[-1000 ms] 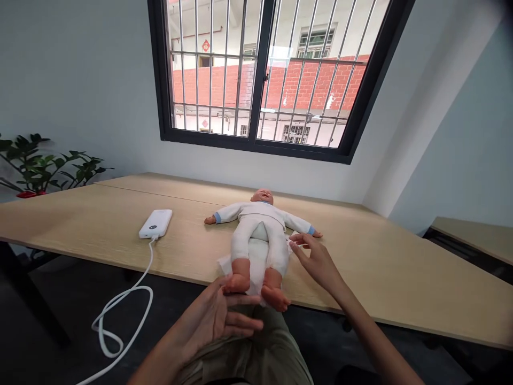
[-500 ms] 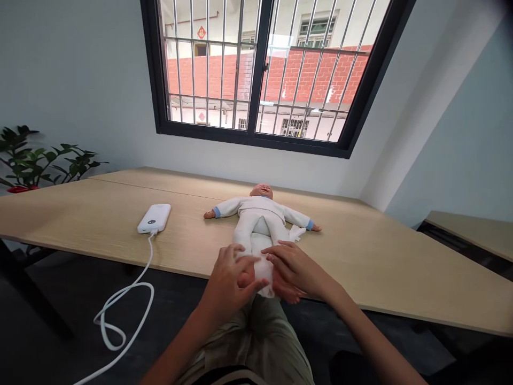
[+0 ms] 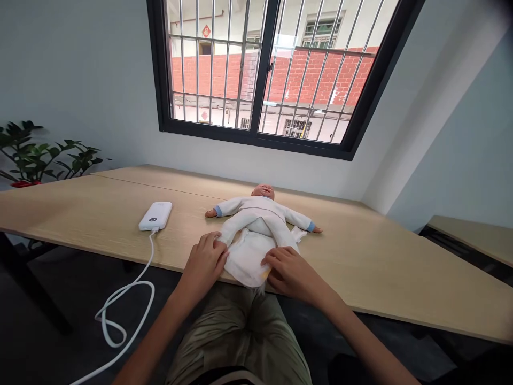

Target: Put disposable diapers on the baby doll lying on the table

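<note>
White cloth diaper (image 3: 246,262) sat around the lower half of a baby doll (image 3: 256,206), which lay on its back in a white suit with blue cuffs. Its hips were at the near edge of a pale wooden table (image 3: 380,256), with its head toward the far edge and its arms spread. The person's left hand (image 3: 203,262) curled against the diaper's left side, beside the doll's leg, though I couldn't tell whether those fingers were pinching the cloth. The right hand (image 3: 290,272) was open, its fingers resting on the diaper's front. Well left of the doll stood a white power bank (image 3: 155,216), its white cable (image 3: 124,305) dropping over the near edge. A potted plant (image 3: 28,155) stood beyond the table's left end, below a barred window (image 3: 256,69).
</note>
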`<move>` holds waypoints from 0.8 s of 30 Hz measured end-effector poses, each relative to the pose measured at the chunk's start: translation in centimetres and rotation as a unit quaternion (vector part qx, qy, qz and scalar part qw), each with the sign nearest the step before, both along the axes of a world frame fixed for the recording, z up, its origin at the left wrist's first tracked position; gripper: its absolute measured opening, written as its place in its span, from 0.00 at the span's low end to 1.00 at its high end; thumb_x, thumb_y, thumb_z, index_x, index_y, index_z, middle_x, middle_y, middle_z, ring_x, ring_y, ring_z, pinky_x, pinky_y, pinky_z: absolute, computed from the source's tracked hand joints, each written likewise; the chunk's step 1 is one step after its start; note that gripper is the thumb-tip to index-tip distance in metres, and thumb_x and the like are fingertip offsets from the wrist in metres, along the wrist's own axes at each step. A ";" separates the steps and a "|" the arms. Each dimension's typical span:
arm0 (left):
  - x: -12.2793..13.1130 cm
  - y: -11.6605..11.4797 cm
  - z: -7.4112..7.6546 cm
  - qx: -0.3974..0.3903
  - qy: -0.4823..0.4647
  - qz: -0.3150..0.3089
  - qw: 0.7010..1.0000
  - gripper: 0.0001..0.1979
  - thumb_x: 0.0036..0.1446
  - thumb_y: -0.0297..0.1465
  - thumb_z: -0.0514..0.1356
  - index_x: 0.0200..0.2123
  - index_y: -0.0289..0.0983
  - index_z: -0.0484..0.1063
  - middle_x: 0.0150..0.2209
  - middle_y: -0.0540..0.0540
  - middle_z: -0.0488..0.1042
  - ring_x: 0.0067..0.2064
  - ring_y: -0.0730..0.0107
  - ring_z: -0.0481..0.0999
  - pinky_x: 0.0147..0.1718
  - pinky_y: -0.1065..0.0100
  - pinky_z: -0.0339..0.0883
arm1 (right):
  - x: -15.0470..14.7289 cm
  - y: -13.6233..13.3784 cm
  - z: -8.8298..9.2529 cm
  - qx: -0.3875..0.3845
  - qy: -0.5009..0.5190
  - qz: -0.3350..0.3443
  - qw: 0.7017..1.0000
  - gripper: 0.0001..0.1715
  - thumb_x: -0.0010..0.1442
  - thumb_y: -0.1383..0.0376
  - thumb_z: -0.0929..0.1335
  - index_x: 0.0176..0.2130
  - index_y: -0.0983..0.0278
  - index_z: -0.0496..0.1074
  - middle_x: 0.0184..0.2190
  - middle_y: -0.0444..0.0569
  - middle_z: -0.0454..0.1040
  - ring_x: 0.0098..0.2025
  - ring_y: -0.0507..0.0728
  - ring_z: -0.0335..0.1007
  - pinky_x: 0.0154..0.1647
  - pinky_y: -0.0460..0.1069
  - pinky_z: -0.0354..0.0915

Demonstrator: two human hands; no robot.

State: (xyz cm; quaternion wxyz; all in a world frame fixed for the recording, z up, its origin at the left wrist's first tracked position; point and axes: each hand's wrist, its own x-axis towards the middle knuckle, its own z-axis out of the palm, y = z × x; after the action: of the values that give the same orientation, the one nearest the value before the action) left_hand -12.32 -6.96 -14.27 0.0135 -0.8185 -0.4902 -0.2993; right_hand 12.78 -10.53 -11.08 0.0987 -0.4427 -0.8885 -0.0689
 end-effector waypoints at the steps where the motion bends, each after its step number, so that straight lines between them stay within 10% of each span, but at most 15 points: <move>1: -0.1 0.1 0.1 -0.005 0.002 -0.005 1.000 0.10 0.64 0.29 0.52 0.37 0.36 0.73 0.56 0.35 0.65 0.58 0.48 0.63 0.51 0.49 0.66 | -0.1 0.0 0.1 -0.007 0.005 -0.009 1.000 0.10 0.60 0.71 0.62 0.41 0.65 0.70 0.40 0.53 0.72 0.44 0.60 0.68 0.49 0.56 0.63; 7: -0.3 1.8 0.7 -0.006 -0.022 -0.054 0.998 0.09 0.60 0.26 0.54 0.41 0.38 0.73 0.51 0.38 0.67 0.55 0.51 0.65 0.52 0.52 0.65 | 2.0 1.2 2.2 -0.015 0.203 -0.060 0.977 0.08 0.65 0.67 0.59 0.34 0.63 0.65 0.35 0.49 0.71 0.34 0.55 0.66 0.37 0.49 0.62; 14: 4.0 10.2 2.7 -0.076 -0.151 -0.224 0.960 0.18 0.50 0.32 0.64 0.46 0.38 0.72 0.53 0.40 0.69 0.58 0.52 0.65 0.60 0.52 0.58 | 4.2 8.4 4.0 -0.076 0.446 -0.001 0.892 0.18 0.62 0.52 0.66 0.44 0.62 0.71 0.44 0.50 0.75 0.47 0.59 0.70 0.50 0.51 0.64; 24: 6.2 15.7 4.1 -0.385 -0.388 -0.331 0.769 0.25 0.43 0.41 0.72 0.42 0.34 0.77 0.45 0.40 0.79 0.49 0.51 0.76 0.48 0.57 0.68 | 5.1 15.4 1.7 -0.161 0.576 -0.107 0.795 0.22 0.49 0.50 0.70 0.35 0.65 0.71 0.29 0.45 0.71 0.29 0.52 0.63 0.29 0.46 0.59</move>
State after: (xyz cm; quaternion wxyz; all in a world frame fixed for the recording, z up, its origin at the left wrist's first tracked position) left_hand -6.09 8.72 -10.19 -0.5938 -0.6810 -0.2267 -0.3637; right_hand 17.88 4.90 -9.42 0.5115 -0.5023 -0.6129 0.3323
